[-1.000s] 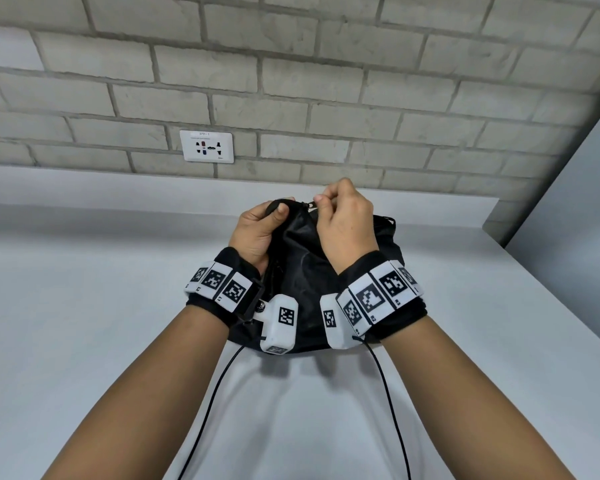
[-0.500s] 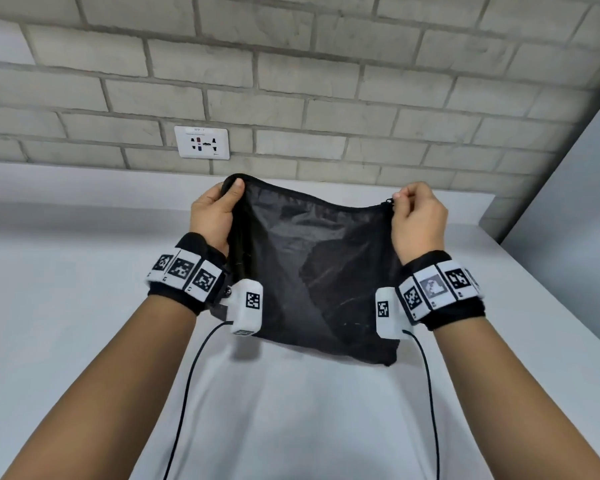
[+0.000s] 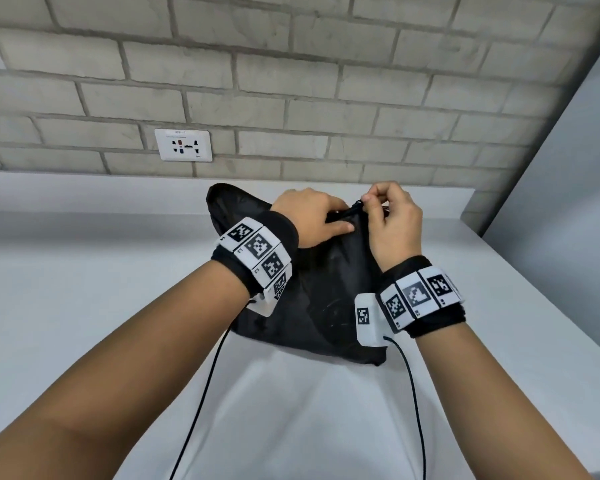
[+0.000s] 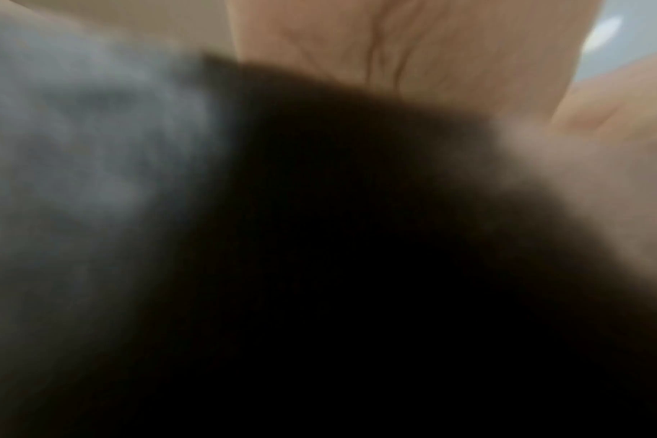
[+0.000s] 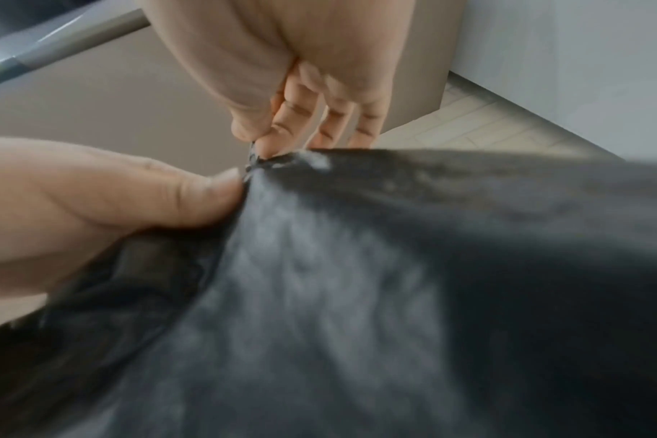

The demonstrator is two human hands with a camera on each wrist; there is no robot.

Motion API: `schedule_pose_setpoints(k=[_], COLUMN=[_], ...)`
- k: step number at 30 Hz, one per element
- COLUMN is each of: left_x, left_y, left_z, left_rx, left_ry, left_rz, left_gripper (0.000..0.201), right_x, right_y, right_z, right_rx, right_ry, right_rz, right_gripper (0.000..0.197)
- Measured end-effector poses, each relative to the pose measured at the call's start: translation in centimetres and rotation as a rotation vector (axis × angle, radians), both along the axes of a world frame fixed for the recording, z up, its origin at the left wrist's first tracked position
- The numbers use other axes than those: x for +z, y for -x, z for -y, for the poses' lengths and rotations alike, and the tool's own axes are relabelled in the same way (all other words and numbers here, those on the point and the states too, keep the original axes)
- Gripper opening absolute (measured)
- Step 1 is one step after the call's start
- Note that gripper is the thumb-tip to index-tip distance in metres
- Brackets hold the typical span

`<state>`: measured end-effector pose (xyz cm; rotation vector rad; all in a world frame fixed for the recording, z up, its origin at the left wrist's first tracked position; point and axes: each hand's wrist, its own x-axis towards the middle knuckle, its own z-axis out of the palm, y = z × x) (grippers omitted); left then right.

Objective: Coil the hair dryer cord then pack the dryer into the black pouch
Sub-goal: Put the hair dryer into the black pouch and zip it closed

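Observation:
The black pouch [image 3: 326,299] stands upright on the white counter [image 3: 84,289], its top left corner sticking up free. My left hand [image 3: 336,221] grips the pouch's top edge, thumb on the near side. Right beside it, my right hand [image 3: 366,202] pinches the small zipper pull [image 5: 253,155] between thumb and forefinger at the top right end. In the right wrist view the pouch [image 5: 394,281] fills the lower frame, with the left hand's thumb [image 5: 192,198] pressed on the fabric. The left wrist view is blurred: black fabric [image 4: 357,266] and palm. No hair dryer or cord shows.
A brick wall with a white socket plate [image 3: 183,145] rises behind the counter's raised back ledge. A grey panel [image 3: 568,202] closes off the right side. Thin black sensor cables [image 3: 201,403] hang from both wrists toward me.
Half a second ago my hands held the pouch spread wide by its top corners. My left hand has since slid right along the top edge, next to the right hand.

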<state>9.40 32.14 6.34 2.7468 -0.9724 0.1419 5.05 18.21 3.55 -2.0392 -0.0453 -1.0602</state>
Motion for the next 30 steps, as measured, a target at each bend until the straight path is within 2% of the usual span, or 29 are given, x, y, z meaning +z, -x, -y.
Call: schedule_pose_setpoints(k=[2, 5, 9, 11, 15, 21, 25, 28, 30], left_x=[-0.2, -0.4, -0.5, -0.6, -0.6, -0.7, -0.8, -0.9, -1.0], left_y=[-0.1, 0.1, 0.2, 0.2, 0.4, 0.7, 0.8, 0.9, 1.0], left_z=[-0.1, -0.4, -0.7, -0.8, -0.8, -0.7, -0.5, -0.4, -0.4], left_rx=[-0.035, -0.071, -0.064, -0.05, -0.018, 0.014, 0.047, 0.068, 0.076], left_ry=[0.026, 0.088, 0.152, 0.17, 0.2, 0.229, 0.245, 0.253, 0.258], left_rz=[0.012, 0.007, -0.012, -0.013, -0.034, -0.029, -0.002, 0.026, 0.036], left_gripper=[0.036, 0.029, 0.029, 0.028, 0.028, 0.027, 0.026, 0.026, 0.026], right_x=[-0.2, -0.6, -0.9, -0.9, -1.0, -0.6, -0.7, -1.2, -1.5], right_y=[0.3, 0.7, 1.2, 1.5, 1.7, 2.0, 2.5, 2.5, 2.2], right_z=[0.7, 2.0, 3.2, 3.6, 4.5, 4.1, 2.6, 1.1, 0.4], right_rx=[0.054, 0.154, 0.262, 0.26, 0.23, 0.146, 0.11, 0.089, 0.003], right_ry=[0.018, 0.009, -0.149, -0.139, -0.136, -0.355, -0.131, 0.035, 0.17], right_rz=[-0.009, -0.058, -0.348, -0.397, -0.372, -0.236, -0.218, -0.24, -0.23], right_gripper=[0.01, 0.008, 0.015, 0.019, 0.022, 0.041, 0.03, 0.007, 0.026])
